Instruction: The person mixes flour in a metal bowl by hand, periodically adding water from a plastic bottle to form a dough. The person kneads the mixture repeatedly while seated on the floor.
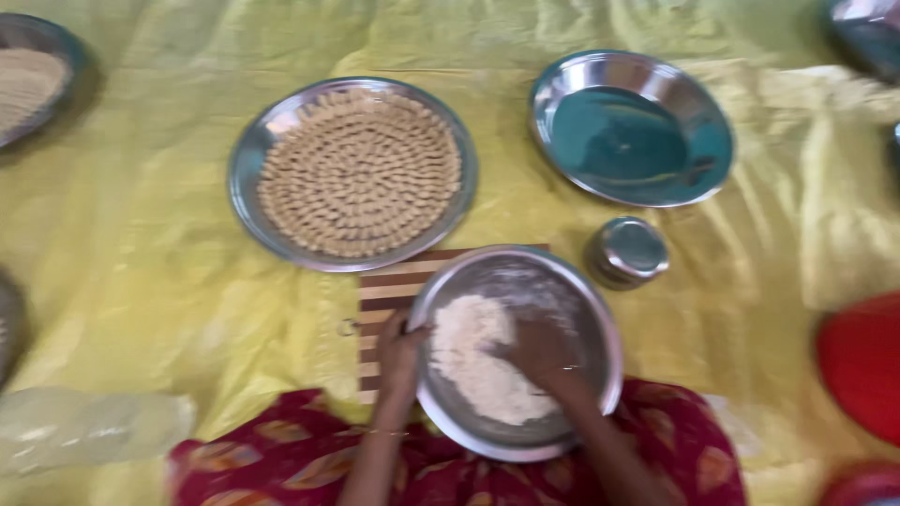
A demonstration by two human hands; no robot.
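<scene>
While the whole shot is a bit blurry, you can still make out what's going on: a person is sitting on a yellow sheet (169, 281) and working a pale, crumbly dough (478, 361) inside a steel mixing bowl (600, 328), so I'm using that bowl as the reference for everything else. The right hand (539, 354) is lying down in the bowl, pressing right on the dough with the fingers curled into it. The left hand (401, 349) is gripping the bowl's near-left rim, thumb side over the edge, so the two hands are sitting apart, one on the rim and one on the dough. I can't tell how tightly either is closing because of the blur.

Under the bowl, a striped wooden board (384, 300) is poking out on its left side. Just beyond the bowl to the upper left, a wide steel plate (248, 169) is holding small tan pieces (361, 173) laid out in neat rings. Right beside the bowl's upper right, a small steel cup (626, 251) is standing, and past that an empty steel dish (633, 126) is lying. Far right of the bowl, something red (862, 361) is peeking in. Below the bowl, red patterned cloth (450, 468) is covering the person's lap.
</scene>
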